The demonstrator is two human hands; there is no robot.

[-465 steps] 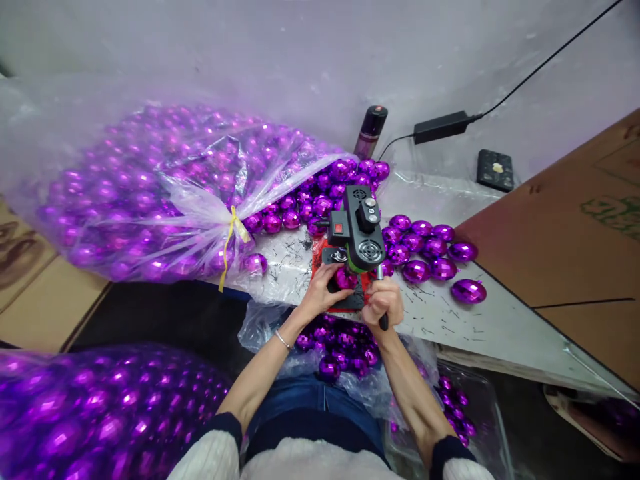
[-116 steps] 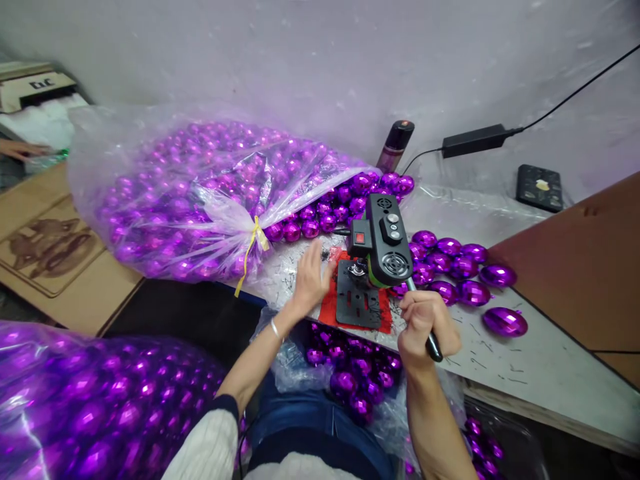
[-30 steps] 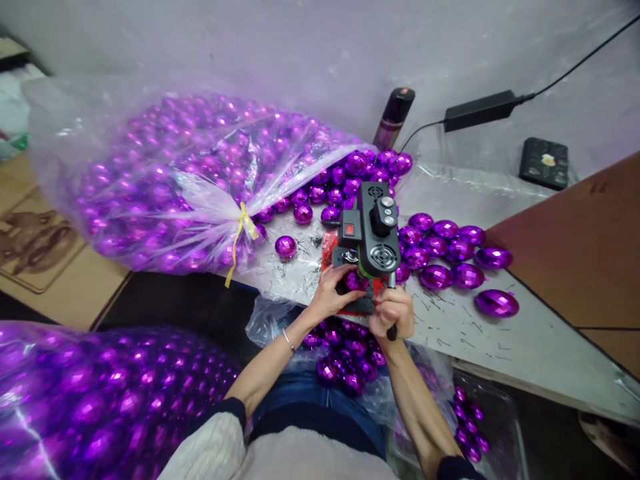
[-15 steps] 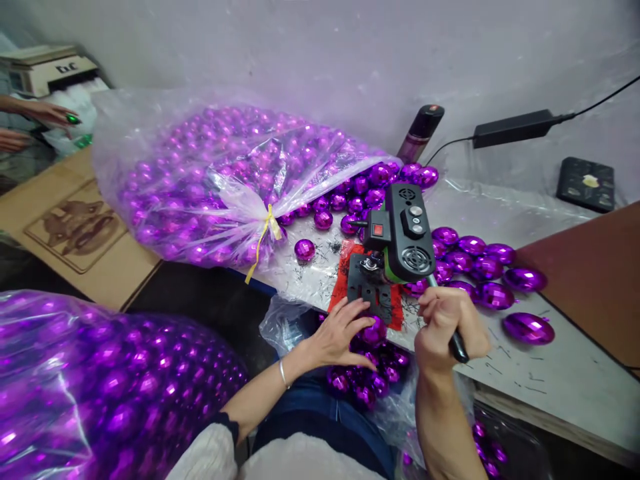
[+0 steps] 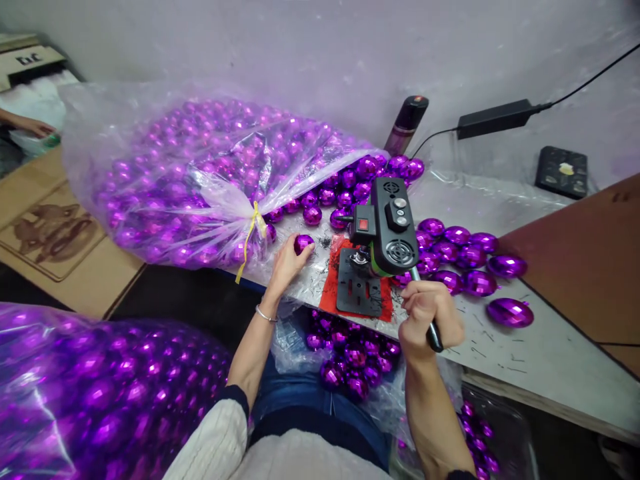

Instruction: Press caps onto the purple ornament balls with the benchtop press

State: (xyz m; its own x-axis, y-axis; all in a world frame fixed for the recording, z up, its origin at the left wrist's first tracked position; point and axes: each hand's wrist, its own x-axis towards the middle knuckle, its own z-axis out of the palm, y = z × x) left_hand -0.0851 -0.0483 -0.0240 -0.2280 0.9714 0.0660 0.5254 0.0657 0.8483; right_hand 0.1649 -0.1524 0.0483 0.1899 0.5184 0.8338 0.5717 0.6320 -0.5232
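Observation:
My left hand (image 5: 287, 267) is closed around a shiny purple faceted bauble (image 5: 303, 244) on the table, left of a small black press machine (image 5: 395, 227). The fist of my right hand (image 5: 431, 313) wraps the black-tipped lever (image 5: 434, 339) at the machine's front right. Under the press head lies a black slotted base plate (image 5: 358, 293) on a red sheet (image 5: 331, 293); no bauble shows on the plate. Several more purple baubles (image 5: 355, 367) rest in clear plastic at my lap, below the table edge.
A large tied clear bag of purple baubles (image 5: 200, 180) covers the table's left; another bag (image 5: 125, 387) stands lower left. Loose baubles (image 5: 470, 257) lie right of the machine, beside a brown board (image 5: 580, 267). A black spray can (image 5: 407, 123) stands behind. Another person's hand (image 5: 35, 127) shows far left.
My left hand has moved from above the lap baubles, up and left, to the lone bauble on the table. My right hand keeps its grip on the lever. The view has shifted slightly.

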